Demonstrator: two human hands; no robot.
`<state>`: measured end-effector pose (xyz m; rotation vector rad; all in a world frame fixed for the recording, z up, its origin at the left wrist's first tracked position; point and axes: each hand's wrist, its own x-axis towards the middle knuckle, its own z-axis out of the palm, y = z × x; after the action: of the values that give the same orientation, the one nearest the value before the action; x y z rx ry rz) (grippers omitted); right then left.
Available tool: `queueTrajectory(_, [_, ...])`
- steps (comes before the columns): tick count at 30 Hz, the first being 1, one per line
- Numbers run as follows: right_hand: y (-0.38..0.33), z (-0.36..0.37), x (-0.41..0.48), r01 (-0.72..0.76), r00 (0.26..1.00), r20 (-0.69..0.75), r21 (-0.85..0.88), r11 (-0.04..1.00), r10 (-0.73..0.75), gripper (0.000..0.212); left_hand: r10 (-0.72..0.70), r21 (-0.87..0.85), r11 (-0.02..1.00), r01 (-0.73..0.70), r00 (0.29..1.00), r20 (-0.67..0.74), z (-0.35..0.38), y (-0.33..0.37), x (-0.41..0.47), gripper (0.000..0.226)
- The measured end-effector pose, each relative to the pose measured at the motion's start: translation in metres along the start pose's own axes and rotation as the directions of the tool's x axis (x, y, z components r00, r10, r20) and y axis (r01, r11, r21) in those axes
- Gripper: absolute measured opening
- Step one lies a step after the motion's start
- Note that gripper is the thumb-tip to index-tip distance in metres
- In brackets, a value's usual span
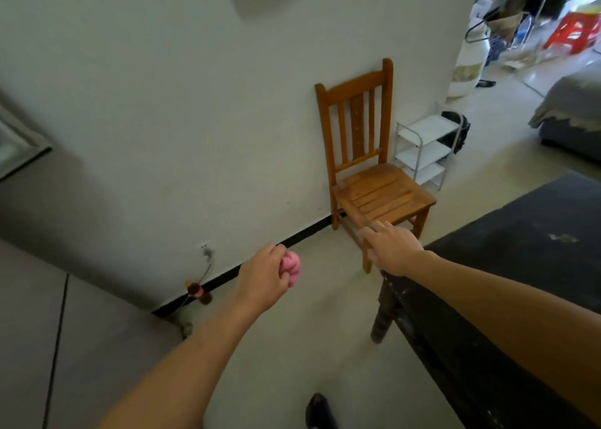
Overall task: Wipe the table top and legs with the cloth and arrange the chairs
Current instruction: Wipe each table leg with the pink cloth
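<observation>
A wooden chair [374, 175] with a slatted back and seat stands against the white wall, just beyond the corner of a dark, worn table [527, 266] at the right. My left hand [263, 279] grips a bunched pink cloth [291, 267] in the air over the floor, left of the table corner. My right hand [390, 246] reaches out with straight fingers toward the chair's front edge, above the table corner, and holds nothing. One dark table leg [385, 311] shows below the corner.
A small white shelf rack [422, 150] stands right of the chair. A bottle [198, 292] sits on the floor by the wall under a socket [206, 249]. A grey sofa [572, 116] is at the far right, red stools [574, 33] beyond. A dark shoe [320, 412] shows at the bottom.
</observation>
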<state>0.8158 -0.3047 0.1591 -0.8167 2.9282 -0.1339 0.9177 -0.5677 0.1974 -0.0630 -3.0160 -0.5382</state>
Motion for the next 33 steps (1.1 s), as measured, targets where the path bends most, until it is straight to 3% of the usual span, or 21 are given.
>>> queueTrajectory(3, [0.003, -0.002, 0.044, -0.1, 0.995, 0.028, 0.047, 0.994, 0.099, 0.04, 0.131, 0.039, 0.991, -0.131, 0.991, 0.002, -0.011, -0.028, 0.053, 0.03])
queueTrajectory(9, [0.023, 0.013, 0.085, -0.171, 0.984, 0.058, 0.078, 0.982, 0.167, 0.039, 0.267, 0.021, 0.963, -0.268, 0.962, 0.053, -0.009, -0.039, 0.156, 0.021])
queueTrajectory(16, [0.082, 0.05, 0.127, -0.392, 0.92, 0.105, 0.173, 0.904, 0.378, 0.043, 0.476, 0.033, 0.874, -0.485, 0.868, 0.144, 0.042, -0.023, 0.269, 0.024])
queueTrajectory(27, [0.108, 0.129, 0.182, -0.735, 0.677, 0.304, 0.299, 0.608, 0.67, 0.045, 0.613, -0.083, 0.762, -0.643, 0.674, 0.413, 0.109, -0.01, 0.41, 0.013])
queueTrajectory(33, [0.091, 0.153, 0.179, -0.842, 0.534, 0.311, 0.281, 0.46, 0.786, 0.039, 0.7, -0.2, 0.651, -0.732, 0.477, 0.532, 0.158, -0.013, 0.441, 0.015])
